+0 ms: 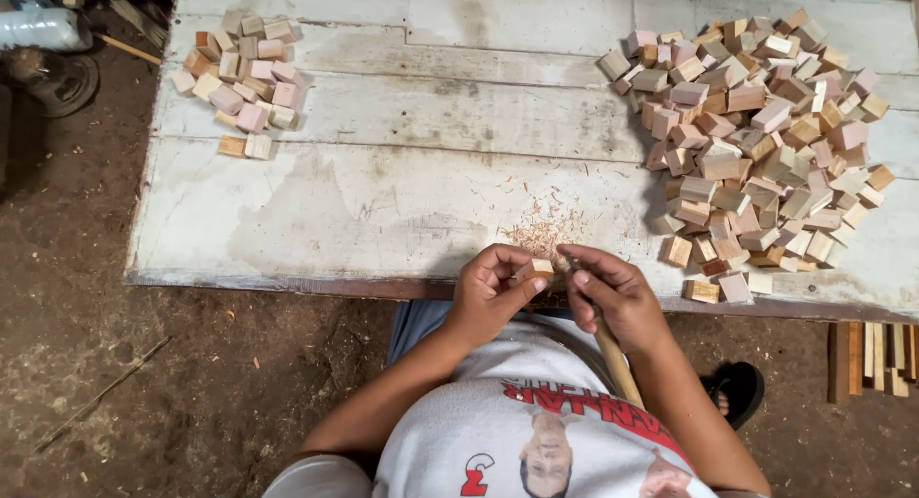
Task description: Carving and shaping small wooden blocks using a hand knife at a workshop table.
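Hands meet at the near edge of a worn, white-painted board table (402, 124), right over the person's lap. The left hand (488, 292) is curled in close, thumb and fingertips pinched on a small wooden block (536, 268) that it holds just above the table's edge. The right hand (613, 297) is closed in a fist-like grip around a tool with a pale wooden handle (617, 359); the handle runs back toward the person's body, and the working tip sits up against the block, though the tip itself is too small to make out. Just beyond the hands, a scatter of fine wood shavings (546, 230) lies on the boards.

On the person's right, a big heap of wooden blocks (756, 144), pink, tan and pale, spreads over that end of the table. At the far left corner sits a much smaller pile of blocks (244, 77) of the same sort, well apart from the heap.

Packages are few: a clear plastic wrapper or bottle (38, 24) lies on the dirt floor at the far left, its detail blurred. The person's white shirt (536, 421) carries a red and black print. Thin wooden strips (876, 354) lie on the floor under the table's right end.
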